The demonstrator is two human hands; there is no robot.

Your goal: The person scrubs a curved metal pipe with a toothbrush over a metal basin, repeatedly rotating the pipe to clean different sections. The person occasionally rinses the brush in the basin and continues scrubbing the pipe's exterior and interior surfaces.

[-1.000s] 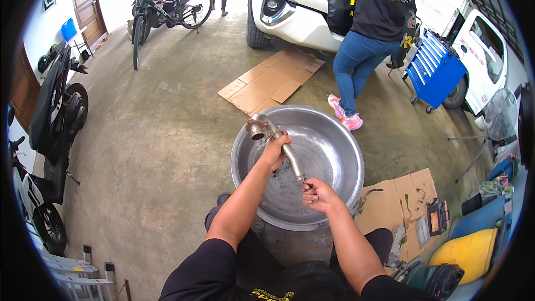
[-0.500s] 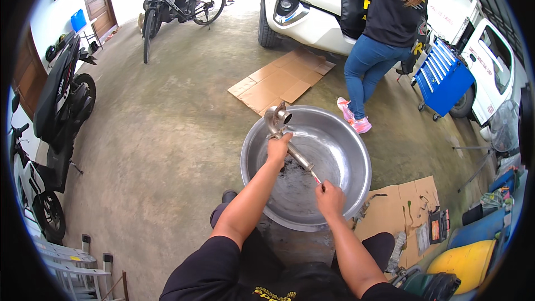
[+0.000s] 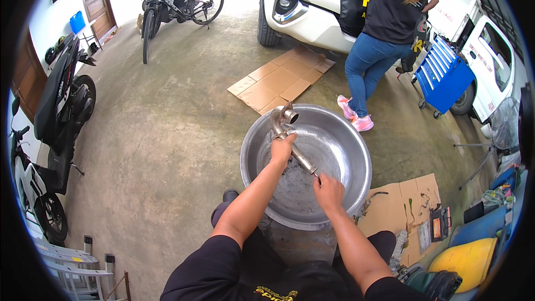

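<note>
The left hand [image 3: 282,148] grips a bent metal pipe [image 3: 302,158] above a basin [image 3: 346,153], and below that grip the right hand [image 3: 329,191] closes around a thin, mostly hidden tool [image 3: 317,176] at the pipe's end.

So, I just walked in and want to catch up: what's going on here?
The person's left hand grips a bent metal pipe, held over a wide metal basin. The right hand holds a thin rod at the pipe's near end; most of the rod is hidden. Beyond the basin, a co-worker stands at the front of a white vehicle.
</note>
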